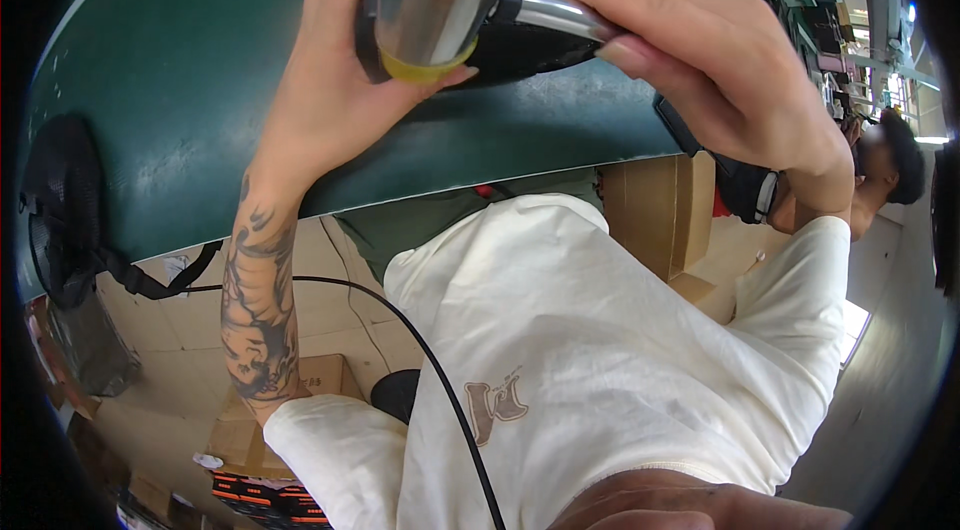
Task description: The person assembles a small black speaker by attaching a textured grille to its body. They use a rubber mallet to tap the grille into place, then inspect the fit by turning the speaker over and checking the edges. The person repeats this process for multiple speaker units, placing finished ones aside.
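Note:
At the top of the head view, my left hand is wrapped round a clear cylinder with a black ribbed top and a yellow band at its lower end. Its thumb lies along that band, while the fingers behind are partly hidden. My right hand pinches a shiny metal rod between thumb and fingers. A black piece at the rod's left end meets the cylinder's side; whether they are joined I cannot tell. Under both hands lies a dark object, mostly covered, on the green tabletop.
A black mesh bag with a strap hangs over the table's left edge. A black cable runs across my shirt. Cardboard boxes stand below the table, and another person is at the far right.

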Available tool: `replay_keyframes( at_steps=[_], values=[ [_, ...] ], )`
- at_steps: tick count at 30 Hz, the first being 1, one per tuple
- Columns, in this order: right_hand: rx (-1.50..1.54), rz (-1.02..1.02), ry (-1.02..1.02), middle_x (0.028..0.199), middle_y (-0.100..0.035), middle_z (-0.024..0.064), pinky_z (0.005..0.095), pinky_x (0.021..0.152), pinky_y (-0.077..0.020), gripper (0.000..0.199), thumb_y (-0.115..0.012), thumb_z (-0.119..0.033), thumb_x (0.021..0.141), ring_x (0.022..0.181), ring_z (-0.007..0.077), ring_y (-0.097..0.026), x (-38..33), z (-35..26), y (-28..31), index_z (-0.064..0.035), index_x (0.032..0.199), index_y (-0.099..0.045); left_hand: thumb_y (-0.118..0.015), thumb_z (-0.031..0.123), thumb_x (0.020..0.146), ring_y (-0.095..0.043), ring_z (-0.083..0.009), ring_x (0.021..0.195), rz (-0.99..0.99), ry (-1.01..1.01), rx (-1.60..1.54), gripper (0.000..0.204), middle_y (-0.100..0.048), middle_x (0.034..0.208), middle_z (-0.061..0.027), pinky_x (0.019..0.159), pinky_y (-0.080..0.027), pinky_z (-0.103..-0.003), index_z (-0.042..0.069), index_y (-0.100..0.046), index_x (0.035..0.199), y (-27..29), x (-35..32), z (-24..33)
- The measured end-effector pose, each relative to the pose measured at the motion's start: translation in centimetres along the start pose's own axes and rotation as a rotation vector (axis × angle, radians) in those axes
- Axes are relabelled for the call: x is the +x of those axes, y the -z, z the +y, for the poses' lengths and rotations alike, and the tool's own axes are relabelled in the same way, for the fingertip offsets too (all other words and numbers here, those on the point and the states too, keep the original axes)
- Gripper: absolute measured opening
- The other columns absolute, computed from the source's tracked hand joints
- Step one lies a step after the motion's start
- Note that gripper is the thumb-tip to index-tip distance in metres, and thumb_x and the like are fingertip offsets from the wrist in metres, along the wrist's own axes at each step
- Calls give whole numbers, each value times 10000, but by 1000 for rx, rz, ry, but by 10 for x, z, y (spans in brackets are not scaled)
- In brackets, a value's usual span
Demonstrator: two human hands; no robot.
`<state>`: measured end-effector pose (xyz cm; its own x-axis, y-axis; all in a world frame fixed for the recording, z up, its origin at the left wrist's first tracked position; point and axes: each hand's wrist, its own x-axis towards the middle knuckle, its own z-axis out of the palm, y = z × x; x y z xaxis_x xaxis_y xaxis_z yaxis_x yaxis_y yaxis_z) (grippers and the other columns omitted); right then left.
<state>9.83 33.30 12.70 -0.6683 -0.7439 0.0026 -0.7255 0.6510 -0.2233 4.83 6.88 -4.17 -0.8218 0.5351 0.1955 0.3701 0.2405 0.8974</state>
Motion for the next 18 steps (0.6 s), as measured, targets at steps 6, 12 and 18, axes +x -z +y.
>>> replay_keyframes(
  at_steps=[6,12,18],
  values=[
    [184,84,-119,1006,-706,155,322,787,-539,361,-608,-160,1032,846,279,-691,0,-6,16,75,1305,-633,-914,180,797,-674,-200,1103,75,-1,6,558,-712,1179,-113,991,-541,-369,-12,-629,1238,-3,-4,-4],
    [98,54,-50,1047,-702,143,312,797,-529,354,-585,-136,1043,848,252,-671,-4,-5,14,54,1339,-623,-910,165,800,-684,-191,1072,-6,47,-49,569,-720,1158,-97,959,-554,-349,-10,-620,1257,0,-1,1],
    [277,78,-134,1030,-715,153,303,796,-536,388,-614,-243,1048,866,207,-686,1,0,6,59,1290,-636,-906,172,800,-676,-225,1133,-8,31,-5,644,-706,1200,-99,1002,-533,-355,29,-588,1341,3,-1,-2]
  ],
)
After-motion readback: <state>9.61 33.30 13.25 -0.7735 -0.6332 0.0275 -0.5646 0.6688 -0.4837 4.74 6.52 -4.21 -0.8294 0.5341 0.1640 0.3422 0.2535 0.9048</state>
